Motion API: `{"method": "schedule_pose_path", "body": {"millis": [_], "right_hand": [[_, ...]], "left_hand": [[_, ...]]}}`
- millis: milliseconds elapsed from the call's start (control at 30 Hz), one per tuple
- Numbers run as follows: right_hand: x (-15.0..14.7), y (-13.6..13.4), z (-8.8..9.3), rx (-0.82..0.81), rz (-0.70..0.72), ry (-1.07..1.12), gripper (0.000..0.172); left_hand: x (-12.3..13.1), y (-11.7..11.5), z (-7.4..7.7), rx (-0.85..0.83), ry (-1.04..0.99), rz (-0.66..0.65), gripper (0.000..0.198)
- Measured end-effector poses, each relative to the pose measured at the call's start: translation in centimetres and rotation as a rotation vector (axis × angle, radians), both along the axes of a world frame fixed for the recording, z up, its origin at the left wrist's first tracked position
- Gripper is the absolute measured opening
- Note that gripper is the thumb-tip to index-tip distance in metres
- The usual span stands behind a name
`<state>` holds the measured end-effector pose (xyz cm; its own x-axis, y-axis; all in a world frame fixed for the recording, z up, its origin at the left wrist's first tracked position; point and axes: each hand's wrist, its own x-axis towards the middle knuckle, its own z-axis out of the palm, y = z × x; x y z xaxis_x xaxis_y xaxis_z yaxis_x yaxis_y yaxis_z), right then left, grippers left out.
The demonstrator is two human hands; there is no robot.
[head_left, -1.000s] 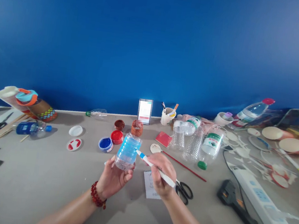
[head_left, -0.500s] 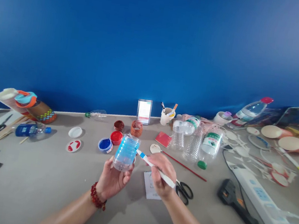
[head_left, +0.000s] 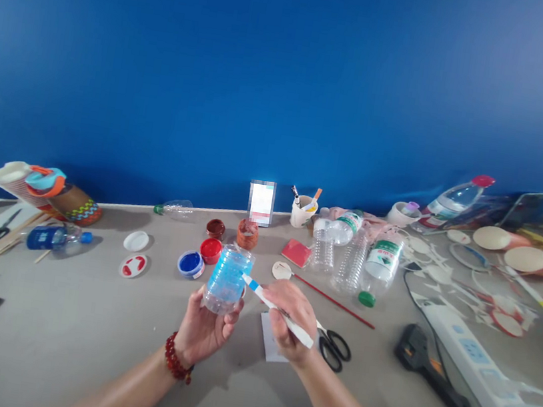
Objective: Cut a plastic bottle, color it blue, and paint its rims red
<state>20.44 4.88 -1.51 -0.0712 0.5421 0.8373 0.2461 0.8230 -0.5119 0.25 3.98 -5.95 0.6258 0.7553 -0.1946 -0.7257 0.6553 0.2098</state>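
A clear plastic bottle piece [head_left: 228,280], blue over most of its side, is tilted in my left hand [head_left: 208,329], whose fingers curl round its lower end. My right hand [head_left: 292,317] grips a white marker [head_left: 297,330] with a blue band, like a pen. The marker's tip meets the right part of the bottle's blue side. Just behind the bottle stand open paint jars: blue [head_left: 191,263], red [head_left: 211,250] and dark red [head_left: 215,228]. Under my right hand lie a white paper [head_left: 271,341] and black-handled scissors [head_left: 333,350], both partly covered.
Several clear bottles [head_left: 349,261] and a red-handled stick [head_left: 333,300] lie to the right. Beyond them are a glue gun [head_left: 424,360], a power strip [head_left: 469,356] and paper scraps. At the left are a blue-labelled bottle [head_left: 55,238] and jar lids [head_left: 133,265]. A blue wall closes the back.
The marker's tip has moved slightly left and down on the bottle's side, my right hand shifting with it. My left hand and the bottle stay almost in place.
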Motion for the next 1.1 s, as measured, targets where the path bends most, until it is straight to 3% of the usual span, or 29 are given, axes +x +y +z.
{"method": "schedule_pose_path", "body": {"millis": [400,1100], "right_hand": [[-0.1,-0.1,0.4,-0.02,0.023,-0.015,0.025],[-0.1,-0.2,-0.1,-0.009,0.022,0.012,0.027]], "left_hand": [[-0.1,0.0,0.0,-0.014,-0.088,-0.049,0.062],[0.0,-0.2,0.7,-0.032,-0.098,-0.026,0.055]]}}
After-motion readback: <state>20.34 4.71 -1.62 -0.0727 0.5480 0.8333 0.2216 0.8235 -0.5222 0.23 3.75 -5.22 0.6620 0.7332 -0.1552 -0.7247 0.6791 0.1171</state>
